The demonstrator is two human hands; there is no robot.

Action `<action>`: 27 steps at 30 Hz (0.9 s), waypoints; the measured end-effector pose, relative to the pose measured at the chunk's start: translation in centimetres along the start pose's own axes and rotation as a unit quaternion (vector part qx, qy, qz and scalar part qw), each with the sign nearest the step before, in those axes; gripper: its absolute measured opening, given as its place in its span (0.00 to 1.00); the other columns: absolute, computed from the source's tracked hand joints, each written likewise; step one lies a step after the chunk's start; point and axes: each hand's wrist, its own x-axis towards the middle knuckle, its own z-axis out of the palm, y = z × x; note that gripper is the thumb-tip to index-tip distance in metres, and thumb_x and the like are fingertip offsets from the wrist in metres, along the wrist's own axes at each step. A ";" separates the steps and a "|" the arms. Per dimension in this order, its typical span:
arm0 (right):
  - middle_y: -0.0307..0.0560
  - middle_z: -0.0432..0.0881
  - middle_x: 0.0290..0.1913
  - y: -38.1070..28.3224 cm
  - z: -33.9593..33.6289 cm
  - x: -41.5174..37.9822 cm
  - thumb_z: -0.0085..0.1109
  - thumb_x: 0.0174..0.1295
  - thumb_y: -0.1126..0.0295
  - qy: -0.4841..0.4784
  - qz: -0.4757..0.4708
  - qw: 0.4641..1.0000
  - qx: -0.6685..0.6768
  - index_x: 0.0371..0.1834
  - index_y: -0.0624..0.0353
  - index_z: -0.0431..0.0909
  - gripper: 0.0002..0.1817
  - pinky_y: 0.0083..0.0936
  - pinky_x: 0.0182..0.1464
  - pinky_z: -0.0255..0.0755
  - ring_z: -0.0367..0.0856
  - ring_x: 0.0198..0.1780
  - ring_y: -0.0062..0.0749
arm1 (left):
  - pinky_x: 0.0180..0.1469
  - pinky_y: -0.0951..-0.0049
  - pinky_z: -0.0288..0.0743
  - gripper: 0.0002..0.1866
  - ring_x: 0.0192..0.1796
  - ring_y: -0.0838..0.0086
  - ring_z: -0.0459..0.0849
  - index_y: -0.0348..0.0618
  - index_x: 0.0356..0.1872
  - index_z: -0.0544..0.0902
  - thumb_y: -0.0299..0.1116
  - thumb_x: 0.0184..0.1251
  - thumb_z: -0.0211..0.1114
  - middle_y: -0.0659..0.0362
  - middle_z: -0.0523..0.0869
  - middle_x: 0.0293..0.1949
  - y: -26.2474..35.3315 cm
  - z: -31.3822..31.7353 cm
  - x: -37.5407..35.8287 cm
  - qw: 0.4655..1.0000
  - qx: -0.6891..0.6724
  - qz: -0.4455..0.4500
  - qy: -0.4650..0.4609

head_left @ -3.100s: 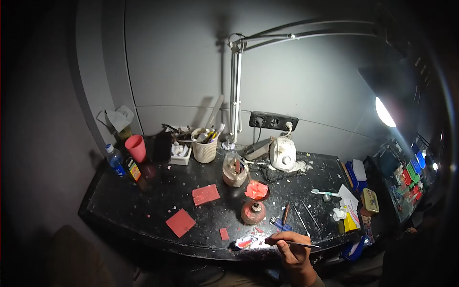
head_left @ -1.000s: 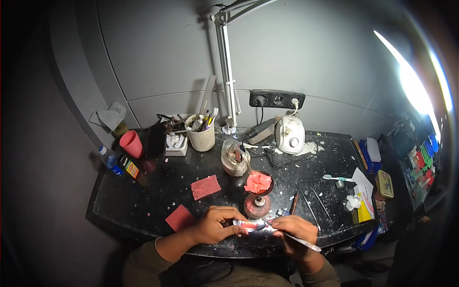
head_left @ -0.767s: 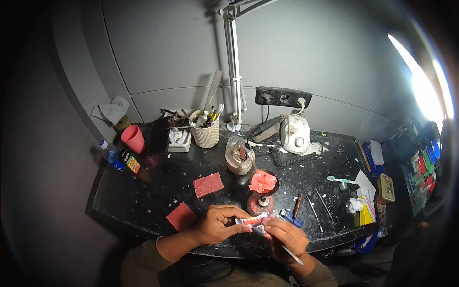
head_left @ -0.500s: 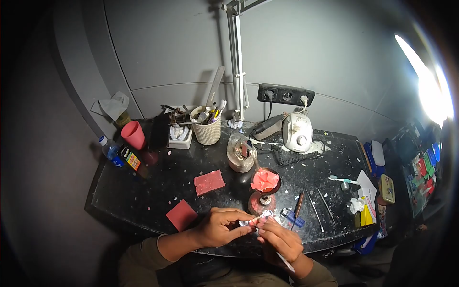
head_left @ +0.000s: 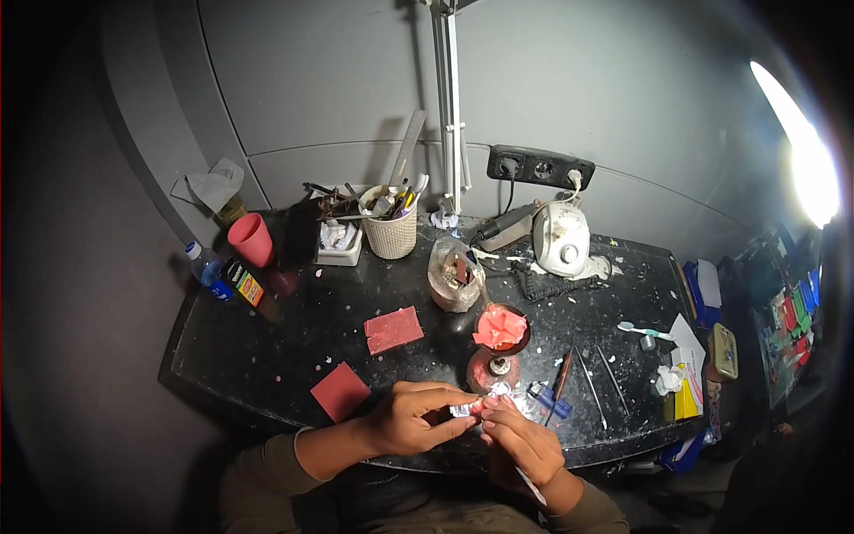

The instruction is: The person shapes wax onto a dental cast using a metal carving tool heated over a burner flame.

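My left hand [head_left: 416, 418] is closed, with thumb and fingers pinching a small white-and-pink dental piece [head_left: 463, 410] that looks like teeth set in pink wax. Right against it, my right hand [head_left: 527, 447] has its fingertips on the piece's other side. That hand also grips a slim pale-handled tool [head_left: 532, 486]; the handle points down toward my wrist, and the tip is hidden by the fingers. Just beyond both hands stands a spirit burner [head_left: 487, 372] with a pinkish body. Behind it, a dark bowl holds crumpled pink wax [head_left: 501, 327].
Pink wax sheets [head_left: 340, 392] lie to the left. A blue lighter [head_left: 550, 400], a brown-handled tool [head_left: 560, 384] and metal instruments [head_left: 591, 388] lie right. Further back are a plastic bag [head_left: 452, 278], a tool cup [head_left: 391, 233], a white machine [head_left: 562, 242] and a bottle [head_left: 209, 271].
The view has shifted slightly, so the table things sit a little further right and the back ones higher. My right fingers have moved slightly over the dental piece; both hands keep their hold.
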 end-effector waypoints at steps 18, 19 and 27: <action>0.61 0.85 0.45 0.5 0.8 -0.2 0.68 0.58 0.83 0.014 -0.023 0.999 -0.028 0.45 0.74 0.79 0.13 0.37 0.53 0.86 0.88 0.50 0.50 | 0.42 0.73 0.86 0.18 0.41 0.65 0.91 0.28 0.50 0.84 0.21 0.58 0.75 0.46 0.90 0.42 -0.3 0.0 0.3 0.988 0.101 0.113 0.039; 0.61 0.85 0.45 0.4 0.8 -0.2 0.68 0.58 0.83 0.014 -0.024 0.999 -0.028 0.45 0.74 0.79 0.13 0.37 0.53 0.86 0.88 0.50 0.50 | 0.42 0.73 0.86 0.18 0.41 0.65 0.91 0.28 0.50 0.84 0.21 0.58 0.75 0.46 0.90 0.42 -0.3 0.0 0.2 0.988 0.101 0.114 0.039; 0.60 0.86 0.47 0.3 0.2 0.0 0.70 0.57 0.82 -0.004 -0.031 0.998 -0.050 0.45 0.73 0.80 0.13 0.34 0.51 0.87 0.89 0.51 0.48 | 0.27 0.79 0.76 0.12 0.30 0.78 0.86 0.32 0.46 0.87 0.26 0.63 0.74 0.52 0.90 0.37 -0.1 -0.1 0.2 0.999 0.018 0.016 0.033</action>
